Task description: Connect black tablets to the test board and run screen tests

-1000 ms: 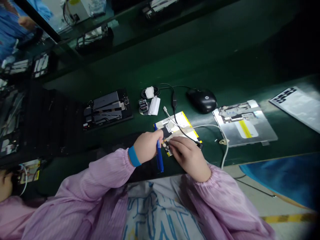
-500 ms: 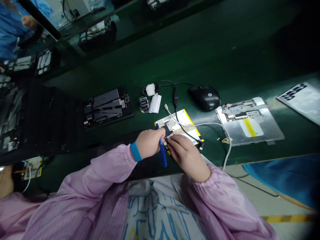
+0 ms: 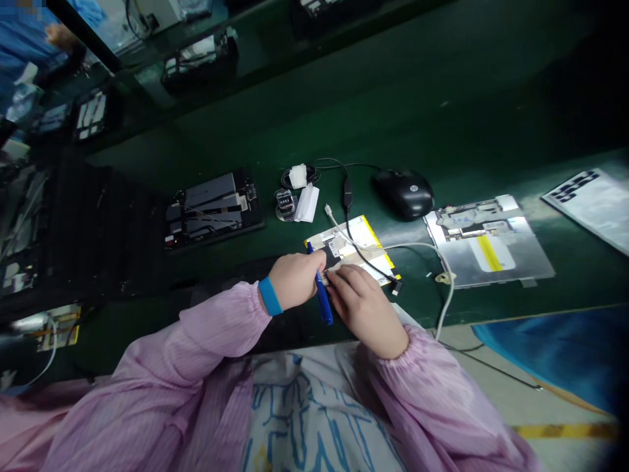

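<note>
My left hand [image 3: 295, 280] is closed around a blue pen [image 3: 324, 307], which slants across the near left edge of a white panel with yellow edges [image 3: 363, 229]. Circuit parts and tape show on that panel. My right hand [image 3: 367, 307] rests on the panel's near side, its fingers bent and pinched together by the pen. Whatever those fingertips hold is hidden beneath them. A white cable [image 3: 417, 244] and a black cable [image 3: 372, 263] with an angled plug run over the panel, close beyond my right hand.
A black mouse [image 3: 403, 194] lies behind the panel. To the right are an opened silver tablet part [image 3: 511, 255] and a white sheet [image 3: 597, 203]. An opened black device [image 3: 216, 206] lies left, beside stacked black trays [image 3: 98, 236]. A co-worker's hand [image 3: 59, 36] shows far left.
The pen's lower end has shifted slightly right. Both hands stay at the panel with little movement. At the lower left, another person's hand has moved away from a cabled part.
</note>
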### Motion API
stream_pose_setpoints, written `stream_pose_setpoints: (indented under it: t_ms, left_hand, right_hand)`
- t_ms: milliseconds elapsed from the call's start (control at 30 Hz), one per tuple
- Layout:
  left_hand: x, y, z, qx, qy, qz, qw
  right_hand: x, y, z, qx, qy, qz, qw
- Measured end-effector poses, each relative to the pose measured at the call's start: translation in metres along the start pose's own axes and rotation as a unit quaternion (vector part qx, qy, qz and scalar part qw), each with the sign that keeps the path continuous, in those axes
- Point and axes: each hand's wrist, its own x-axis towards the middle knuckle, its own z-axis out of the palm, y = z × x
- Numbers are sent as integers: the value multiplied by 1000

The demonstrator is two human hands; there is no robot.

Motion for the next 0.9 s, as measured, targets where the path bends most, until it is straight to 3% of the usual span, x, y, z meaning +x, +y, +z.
stream_pose_setpoints:
  t_ms: [300, 533, 900]
  left_hand:
    - [0, 0, 0, -6, -4, 7, 1000]
    - [1, -2, 0, -9, -3, 9, 1000]
    - [1, -3, 1, -30, 4, 8, 1000]
  right_hand:
    - [1, -8, 3, -1, -15, 21, 1000]
    - [-1, -6, 5, 46, 46, 30, 997]
    - [-3, -11, 6, 13, -20, 38, 999]
